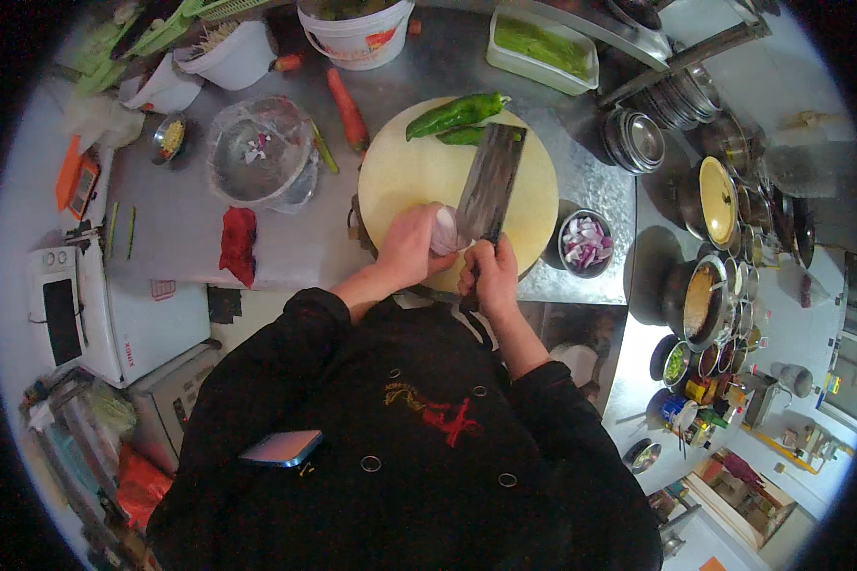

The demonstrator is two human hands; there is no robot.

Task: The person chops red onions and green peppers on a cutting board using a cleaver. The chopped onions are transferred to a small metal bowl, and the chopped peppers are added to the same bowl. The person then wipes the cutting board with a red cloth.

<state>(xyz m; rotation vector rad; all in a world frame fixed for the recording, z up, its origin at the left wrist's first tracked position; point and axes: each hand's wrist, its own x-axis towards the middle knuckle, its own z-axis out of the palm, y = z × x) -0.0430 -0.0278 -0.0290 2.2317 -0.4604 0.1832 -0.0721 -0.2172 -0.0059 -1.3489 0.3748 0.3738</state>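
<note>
My left hand (408, 246) grips a peeled purple onion (444, 232) over the near part of a round, pale cutting board (393, 171). In my right hand (493, 275) is the handle of a cleaver (493, 182). Its broad dark blade points away from me, and its lower end is right beside the onion; whether the edge touches it I cannot tell. Two green peppers (457, 115) lie at the far side of the board, one partly behind the blade tip. To the board's right stands a metal bowl of cut purple onion pieces (587, 244).
Left of the board are a carrot (347, 110), a plastic-lined bowl with onion scraps (257, 168), a red cloth-like piece (238, 246) and a small bowl of minced yellow bits (170, 139). A white bucket (357, 36) and a tub of green vegetables (543, 53) stand behind.
</note>
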